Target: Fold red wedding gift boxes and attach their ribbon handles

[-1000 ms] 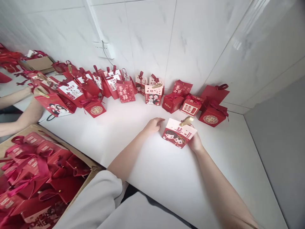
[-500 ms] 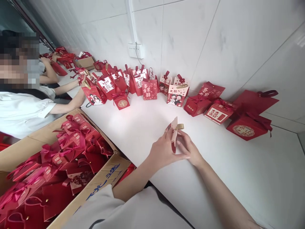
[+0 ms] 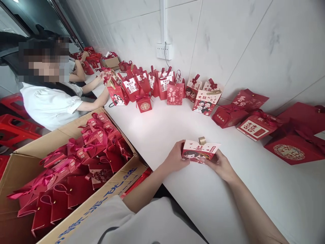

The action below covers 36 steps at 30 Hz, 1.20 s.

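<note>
Both hands, left hand (image 3: 176, 158) and right hand (image 3: 220, 165), are pinching the ends of a small red-and-white paper gift box (image 3: 200, 151) with a gold clasp near the white worktop's (image 3: 254, 189) front edge, seemingly shaping it, which calls for steady squeezing.

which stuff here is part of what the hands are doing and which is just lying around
In hand:
left hand
right hand
small gift box, held between both

Lying about:
row of red boxes by the wall
carton of red bags
wall socket

Box (image 3: 200, 152) held btwn both hands: red 囍 on top flap. 囍 also on white-label box (image 3: 252, 127), far right of right hand (image 3: 221, 165).
</note>
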Available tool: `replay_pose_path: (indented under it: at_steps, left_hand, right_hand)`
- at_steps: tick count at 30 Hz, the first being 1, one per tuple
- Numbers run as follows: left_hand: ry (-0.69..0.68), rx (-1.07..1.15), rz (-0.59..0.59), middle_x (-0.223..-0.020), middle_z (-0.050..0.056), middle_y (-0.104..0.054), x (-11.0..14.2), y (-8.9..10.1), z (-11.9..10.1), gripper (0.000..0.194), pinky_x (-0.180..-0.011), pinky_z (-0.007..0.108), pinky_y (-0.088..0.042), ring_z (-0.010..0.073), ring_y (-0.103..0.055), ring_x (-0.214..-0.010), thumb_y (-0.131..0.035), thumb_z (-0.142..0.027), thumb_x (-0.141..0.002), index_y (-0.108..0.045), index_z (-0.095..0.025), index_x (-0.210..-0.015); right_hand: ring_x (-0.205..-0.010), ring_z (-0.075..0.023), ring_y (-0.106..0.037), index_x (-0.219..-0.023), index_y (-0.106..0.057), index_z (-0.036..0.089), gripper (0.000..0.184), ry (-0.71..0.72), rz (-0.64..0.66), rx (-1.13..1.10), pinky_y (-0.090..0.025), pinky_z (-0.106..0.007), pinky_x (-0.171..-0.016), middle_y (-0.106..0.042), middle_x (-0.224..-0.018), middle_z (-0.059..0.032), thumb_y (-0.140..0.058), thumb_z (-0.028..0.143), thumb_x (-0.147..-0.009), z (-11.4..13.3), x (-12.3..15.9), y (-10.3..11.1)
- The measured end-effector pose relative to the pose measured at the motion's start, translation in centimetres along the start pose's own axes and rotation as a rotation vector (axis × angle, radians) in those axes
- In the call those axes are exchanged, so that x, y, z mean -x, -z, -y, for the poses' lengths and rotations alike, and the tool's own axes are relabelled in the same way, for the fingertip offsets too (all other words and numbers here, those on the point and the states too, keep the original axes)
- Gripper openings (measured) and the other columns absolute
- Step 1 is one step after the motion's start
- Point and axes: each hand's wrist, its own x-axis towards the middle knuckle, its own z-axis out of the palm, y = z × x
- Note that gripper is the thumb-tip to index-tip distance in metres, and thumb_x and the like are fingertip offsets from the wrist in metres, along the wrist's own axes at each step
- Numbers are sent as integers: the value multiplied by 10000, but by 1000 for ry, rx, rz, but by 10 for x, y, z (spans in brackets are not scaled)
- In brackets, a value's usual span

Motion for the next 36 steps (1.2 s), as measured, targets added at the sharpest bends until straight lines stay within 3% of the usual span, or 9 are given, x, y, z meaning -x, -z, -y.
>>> replay_pose_path:
  at_steps: [6,13,16,18,20,22,27,30,36]
  left_hand:
    - [48,-55,-25,-1223,109,-624,27,21,-22,542,-942,415,-524,259,-611,-1095,-747,-365,-740,-575,-208,-1229]
    - [219,269,-14,-1205,110,-679,106,109,-80,388,-944,438,-571,291,-653,-1113,-743,-292,-795,-656,-218,-1166]
    - [275,397,-234,-1068,90,-736,135,151,-97,315,-889,422,-609,276,-711,-979,-750,-320,-788,-709,-196,-1075]
    - [226,459,-513,-1022,68,-748,147,178,-108,299,-797,421,-643,267,-722,-915,-682,-432,-824,-729,-200,-1006]
    - [203,538,-800,-1174,15,-708,157,207,-116,306,-778,472,-646,272,-682,-1061,-570,-420,-892,-690,-261,-1123]
    - [237,566,-960,-1258,-3,-670,167,236,-117,338,-696,504,-649,274,-649,-1125,-462,-354,-946,-635,-274,-1224]
    - [210,652,-1112,-1161,-11,-719,199,298,-84,341,-629,240,-634,119,-677,-1002,-336,-244,-1006,-601,-234,-1220]
    - [211,455,-1178,-1164,-74,-714,217,320,-68,306,-659,124,-575,90,-614,-1130,-376,-272,-986,-597,-286,-1198]
    - [261,-34,-1276,-1315,-57,-632,255,342,-62,404,-983,451,-537,209,-543,-1262,-283,-380,-952,-581,-242,-1187]
  right_hand:
    - [-1253,-265,-543,-1312,-544,273,447,42,101,-47,-444,-403,-1077,-569,-1366,-64,-581,498,-928,1,7,12]
    - [-1302,-262,-501,-1222,-614,297,398,-78,91,56,-358,-413,-1143,-604,-1321,-37,-533,558,-932,10,11,16]
    - [-1293,-260,-509,-1191,-628,304,397,-116,75,70,-367,-410,-1137,-618,-1299,-28,-550,578,-914,14,13,16]
    - [-1286,-260,-514,-1170,-635,307,389,-131,70,80,-364,-415,-1139,-622,-1292,-22,-559,582,-906,16,14,16]
    - [-1282,-262,-517,-1159,-639,311,385,-144,65,90,-367,-419,-1137,-624,-1289,-17,-562,586,-901,17,15,16]
    - [-1282,-267,-517,-1156,-640,316,384,-154,59,100,-369,-427,-1136,-625,-1289,-13,-563,589,-897,17,15,16]
    - [-1286,-281,-515,-1163,-638,334,383,-180,53,125,-348,-457,-1151,-623,-1297,-3,-570,591,-888,15,15,16]
    - [-1279,-291,-522,-1157,-647,330,383,-184,48,138,-350,-468,-1151,-627,-1293,-6,-577,586,-881,13,16,17]
    - [-1279,-306,-519,-1161,-658,324,403,-207,39,168,-321,-490,-1165,-625,-1301,-22,-601,586,-859,11,20,20]
